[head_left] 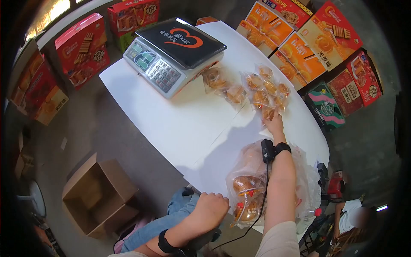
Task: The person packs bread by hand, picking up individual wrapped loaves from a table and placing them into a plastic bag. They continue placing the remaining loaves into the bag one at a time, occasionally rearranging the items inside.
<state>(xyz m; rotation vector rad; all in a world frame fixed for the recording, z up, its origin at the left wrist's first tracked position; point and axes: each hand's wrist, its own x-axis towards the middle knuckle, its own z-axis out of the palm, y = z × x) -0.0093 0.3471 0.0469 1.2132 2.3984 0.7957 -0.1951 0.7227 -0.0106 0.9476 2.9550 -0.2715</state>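
My right hand [274, 124] is stretched out grabbing one of the clear-wrapped golden pastries [268, 113] in the pile just right of the silver scale with the black top [171, 53], while my left hand [210, 210] sits clenched at the white table's [180, 124] near edge.

**Orange and red all round a white table**

White table [188, 128] carries a silver-grey scale [171, 55], its black pan marked with a red heart. Golden-brown pastries [265, 92] sit in clear wrappers. Cartons [299, 43] blaze orange and red; one box [325, 105] wears green-and-pink stripes. Jeans [171, 220] are blue.
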